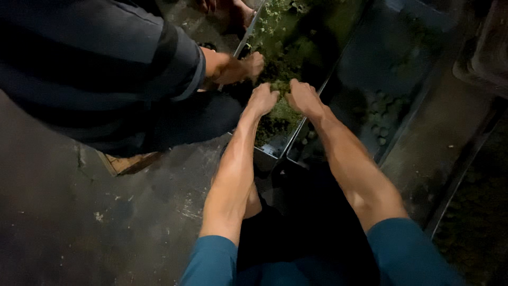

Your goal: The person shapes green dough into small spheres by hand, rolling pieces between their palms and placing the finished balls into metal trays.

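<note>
Fingers of both hands, left hand [263,99] and right hand [301,97], curl down into the green moss-like clump [280,108] inside the long metal tray [264,153], gathering it, though it's dim. Next comes a gentle scoop. A co-worker's hand [244,67] digs just beside.

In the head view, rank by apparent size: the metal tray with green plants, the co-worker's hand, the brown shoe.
1. metal tray
2. and 3. brown shoe and co-worker's hand: look alike, unranked.
</note>
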